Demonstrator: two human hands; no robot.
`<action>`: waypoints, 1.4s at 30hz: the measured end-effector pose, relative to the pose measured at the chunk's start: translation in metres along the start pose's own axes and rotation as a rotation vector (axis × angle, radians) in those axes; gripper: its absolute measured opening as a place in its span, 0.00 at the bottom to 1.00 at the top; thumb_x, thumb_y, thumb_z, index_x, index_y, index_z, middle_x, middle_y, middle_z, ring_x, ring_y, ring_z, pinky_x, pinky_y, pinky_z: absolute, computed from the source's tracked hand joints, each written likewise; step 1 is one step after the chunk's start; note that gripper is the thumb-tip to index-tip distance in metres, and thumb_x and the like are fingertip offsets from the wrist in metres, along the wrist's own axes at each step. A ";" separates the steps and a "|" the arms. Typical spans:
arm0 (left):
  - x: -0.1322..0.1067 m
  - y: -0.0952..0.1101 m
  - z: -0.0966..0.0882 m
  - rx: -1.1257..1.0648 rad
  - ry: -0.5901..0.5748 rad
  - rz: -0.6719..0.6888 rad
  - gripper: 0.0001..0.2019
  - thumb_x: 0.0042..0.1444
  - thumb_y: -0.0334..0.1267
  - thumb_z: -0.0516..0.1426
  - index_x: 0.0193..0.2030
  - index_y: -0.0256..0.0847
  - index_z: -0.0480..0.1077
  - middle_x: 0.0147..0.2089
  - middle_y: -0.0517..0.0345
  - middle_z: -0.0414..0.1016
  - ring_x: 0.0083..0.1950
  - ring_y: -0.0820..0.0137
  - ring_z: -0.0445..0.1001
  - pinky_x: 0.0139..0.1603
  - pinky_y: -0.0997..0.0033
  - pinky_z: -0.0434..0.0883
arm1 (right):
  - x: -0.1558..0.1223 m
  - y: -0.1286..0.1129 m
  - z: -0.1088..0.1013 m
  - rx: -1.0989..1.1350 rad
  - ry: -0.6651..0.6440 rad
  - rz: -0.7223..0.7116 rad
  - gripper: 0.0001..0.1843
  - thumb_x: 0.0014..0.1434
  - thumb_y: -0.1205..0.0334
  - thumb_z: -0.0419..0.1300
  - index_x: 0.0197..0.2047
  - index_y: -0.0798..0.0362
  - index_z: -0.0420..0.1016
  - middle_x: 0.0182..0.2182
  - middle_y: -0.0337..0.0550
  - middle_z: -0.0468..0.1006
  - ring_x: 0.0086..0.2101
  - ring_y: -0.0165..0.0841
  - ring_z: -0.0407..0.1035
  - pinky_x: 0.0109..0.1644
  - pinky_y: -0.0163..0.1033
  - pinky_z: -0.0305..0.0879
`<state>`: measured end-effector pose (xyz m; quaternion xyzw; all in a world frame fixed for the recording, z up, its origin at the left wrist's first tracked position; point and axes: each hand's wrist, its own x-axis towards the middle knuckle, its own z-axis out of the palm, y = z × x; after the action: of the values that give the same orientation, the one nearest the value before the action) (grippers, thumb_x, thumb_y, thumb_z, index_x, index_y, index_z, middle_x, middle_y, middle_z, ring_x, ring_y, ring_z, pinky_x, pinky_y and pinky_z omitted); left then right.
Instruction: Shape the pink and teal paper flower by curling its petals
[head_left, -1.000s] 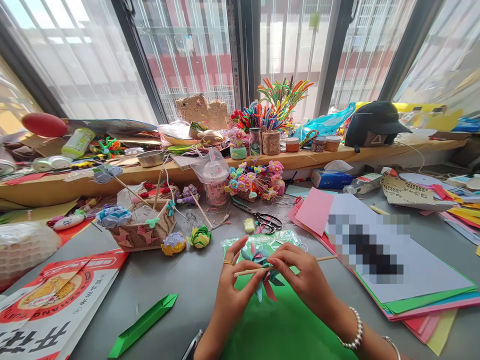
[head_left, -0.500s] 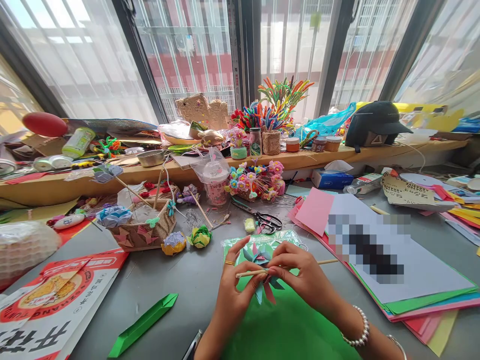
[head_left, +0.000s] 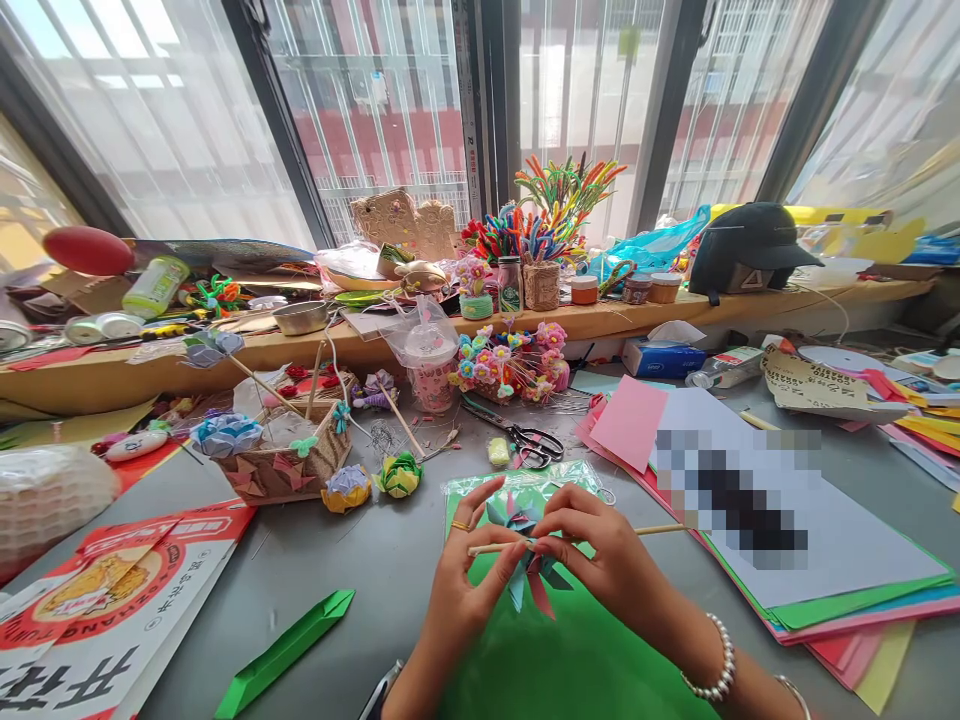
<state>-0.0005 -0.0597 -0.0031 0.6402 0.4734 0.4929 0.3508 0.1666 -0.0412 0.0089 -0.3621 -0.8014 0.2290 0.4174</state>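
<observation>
In the middle of the head view, a thin wooden stick (head_left: 660,529) lies level across both hands. My left hand (head_left: 469,580) pinches it near its left end between thumb and fingers, the index finger raised. Beside it my right hand (head_left: 600,550) is closed, thumb and fingertips pinching at the stick where it meets a folded paper flower (head_left: 540,592). Blue-grey and pink petals of the flower stick out above and below the fingers. Its centre is partly hidden by my fingertips. Underneath is a green sheet (head_left: 570,660) in a clear plastic sleeve.
A folded green paper strip (head_left: 289,655) lies at lower left, near a red and white paper bag (head_left: 112,600). Black scissors (head_left: 536,445) rest behind my hands. Coloured paper sheets (head_left: 757,500) are stacked at right. A cardboard box (head_left: 285,475) with paper flowers stands at left.
The stick has shifted slightly, its right end reaching a little further right. My left hand has moved slightly left; both hands keep their pinch around the flower and stick.
</observation>
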 end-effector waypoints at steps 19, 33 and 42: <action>0.002 -0.008 -0.002 0.036 -0.006 0.000 0.11 0.52 0.45 0.54 0.26 0.42 0.71 0.58 0.52 0.60 0.60 0.58 0.56 0.60 0.55 0.53 | -0.003 0.002 0.003 -0.101 0.037 -0.138 0.09 0.59 0.66 0.53 0.30 0.56 0.72 0.28 0.44 0.68 0.29 0.31 0.64 0.31 0.35 0.62; 0.006 -0.015 0.001 -0.586 -0.009 -0.214 0.28 0.41 0.45 0.63 0.51 0.47 0.61 0.55 0.51 0.63 0.46 0.63 0.71 0.49 0.63 0.66 | 0.002 -0.003 -0.011 0.120 0.015 0.020 0.07 0.57 0.67 0.55 0.30 0.56 0.73 0.29 0.42 0.67 0.30 0.30 0.64 0.32 0.34 0.62; 0.007 -0.012 0.001 -0.727 -0.232 -0.255 0.25 0.42 0.41 0.63 0.49 0.49 0.62 0.51 0.54 0.66 0.43 0.64 0.74 0.42 0.67 0.69 | 0.002 -0.006 -0.012 0.200 -0.049 0.063 0.06 0.56 0.68 0.56 0.28 0.55 0.73 0.28 0.41 0.66 0.30 0.29 0.63 0.31 0.32 0.61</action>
<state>-0.0023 -0.0492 -0.0126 0.4619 0.3012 0.5050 0.6639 0.1730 -0.0432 0.0205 -0.3379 -0.7727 0.3298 0.4243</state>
